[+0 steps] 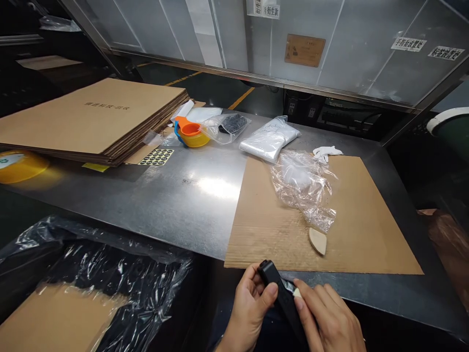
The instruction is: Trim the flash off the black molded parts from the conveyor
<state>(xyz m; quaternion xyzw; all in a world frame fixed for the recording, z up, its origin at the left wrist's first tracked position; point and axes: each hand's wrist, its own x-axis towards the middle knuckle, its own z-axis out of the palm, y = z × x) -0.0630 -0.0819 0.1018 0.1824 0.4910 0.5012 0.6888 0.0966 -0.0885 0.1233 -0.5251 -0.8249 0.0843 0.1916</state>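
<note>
My left hand (247, 309) is closed round a long black plastic part (274, 279), thumb on top, just off the front edge of the bench. The part slants down towards me, and its lower end runs out of the picture. My right hand (331, 315) pinches a small whitish piece (297, 293) against the side of the black part; most of that piece is hidden by the fingers. Beyond both hands, a beige wedge-shaped pad (317, 241) lies on a cardboard sheet (264, 234). Crumpled clear plastic film (304, 181) touches the sheet behind the pad.
A stack of flat cardboard (95, 117) covers the bench's left. Towards the back are an orange-and-yellow tape roll (196, 137), a clear bag with something black (232, 124), folded plastic bags (269, 139) and white finger cots (327, 152). A black-lined box (146, 278) stands front left.
</note>
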